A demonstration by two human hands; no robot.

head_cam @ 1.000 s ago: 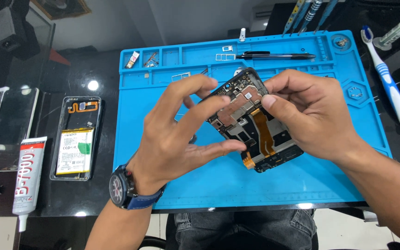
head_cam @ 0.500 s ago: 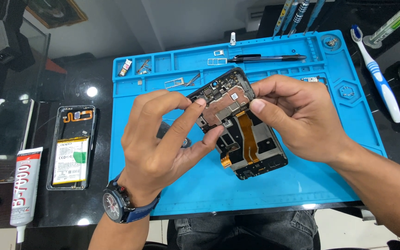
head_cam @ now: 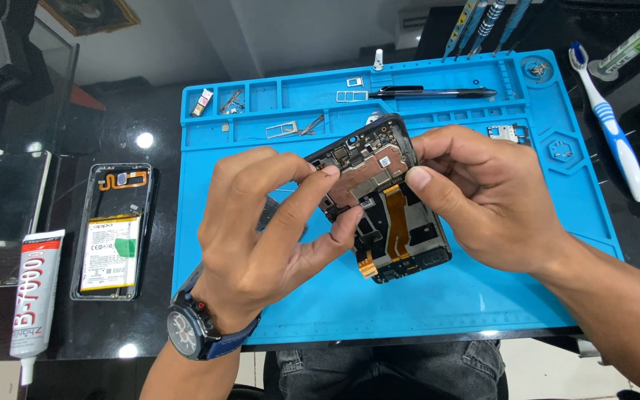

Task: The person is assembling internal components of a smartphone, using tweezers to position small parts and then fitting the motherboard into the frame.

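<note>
An opened phone frame (head_cam: pixel 388 210) with exposed circuit board and an orange flex cable is held tilted above a blue work mat (head_cam: pixel 483 296). My right hand (head_cam: pixel 483 196) grips its right edge, thumb on the board. My left hand (head_cam: pixel 261 230), with a wristwatch, pinches the board's left side between thumb and forefinger.
A second phone back with a battery (head_cam: pixel 111 231) lies left of the mat, beside a glue tube (head_cam: pixel 35 292). A black pen (head_cam: pixel 431 93), SIM trays and small parts sit in the mat's top compartments. A blue-white toothbrush (head_cam: pixel 609 122) lies at right.
Both hands with the phone frame stay together over the mat; my left fingers have shifted slightly along the board's left edge.
</note>
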